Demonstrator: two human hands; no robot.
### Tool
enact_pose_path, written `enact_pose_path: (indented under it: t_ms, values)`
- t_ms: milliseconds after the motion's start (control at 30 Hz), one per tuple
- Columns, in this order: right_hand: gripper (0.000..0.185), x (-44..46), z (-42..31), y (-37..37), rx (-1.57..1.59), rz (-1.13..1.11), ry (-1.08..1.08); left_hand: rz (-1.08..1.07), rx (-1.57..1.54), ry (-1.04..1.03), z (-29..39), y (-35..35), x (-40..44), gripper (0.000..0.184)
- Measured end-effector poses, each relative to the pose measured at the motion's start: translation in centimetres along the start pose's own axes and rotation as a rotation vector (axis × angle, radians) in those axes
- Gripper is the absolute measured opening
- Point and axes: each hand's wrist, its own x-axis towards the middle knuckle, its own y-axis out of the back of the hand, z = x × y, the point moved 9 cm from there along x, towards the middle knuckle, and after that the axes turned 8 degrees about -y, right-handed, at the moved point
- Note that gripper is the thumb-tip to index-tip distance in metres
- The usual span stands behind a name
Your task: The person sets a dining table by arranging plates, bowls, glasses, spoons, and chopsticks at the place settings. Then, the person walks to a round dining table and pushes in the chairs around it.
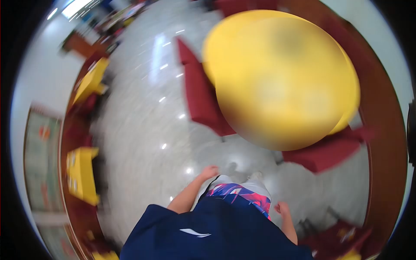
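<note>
My left hand (209, 172) hangs beside my hip, over the grey floor (143, 160), with its fingers curled and blurred. On the other side of my body, my right hand (282, 208) is also low, near the hem of my dark blue shirt (216, 225). Its fingers look bent, but motion blur hides their detail. Neither hand touches any furniture. Nothing can be made out in either of them.
A large round yellow table (342, 73), partly blurred, stands ahead to the right. Dark red chairs (199, 95) surround it, one nearer me (323, 154). Yellow-covered tables (82, 175) line the left wall. More red seating (338, 238) is at the lower right.
</note>
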Motion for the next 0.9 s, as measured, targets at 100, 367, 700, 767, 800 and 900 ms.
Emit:
enact_pose_path:
  t_ms: [100, 367, 700, 767, 800, 900]
  values:
    - [0.028, 5.9, -5.3, 0.2, -0.410, -0.280, 0.074, 0.097, -0.200, -0.166, 6.3, -0.9, -4.2, 0.036]
    - [0.024, 4.3, -23.2, -19.0, -1.072, -0.027, 0.153, 0.746, -0.605, 0.158, -12.1, 3.9, -23.9, 0.033]
    - [0.040, -10.8, -14.8, -61.5, -1.565, -0.644, 1.155, 1.302, -1.305, 0.812, -33.2, -17.2, -51.8, 0.033]
    - [0.041, -17.2, -10.5, -63.6, -1.749, -0.724, 1.158, 1.250, -1.445, 0.839, -33.8, -22.5, -50.8, 0.038]
    - [0.042, -16.8, -9.0, -63.4, -1.678, -0.831, 1.056, 1.224, -1.527, 0.838, -34.2, -25.2, -49.4, 0.037]
    - [0.034, -21.0, -6.5, -61.6, -1.638, -0.923, 0.811, 1.095, -0.626, 0.545, -33.0, -27.0, -45.5, 0.035]
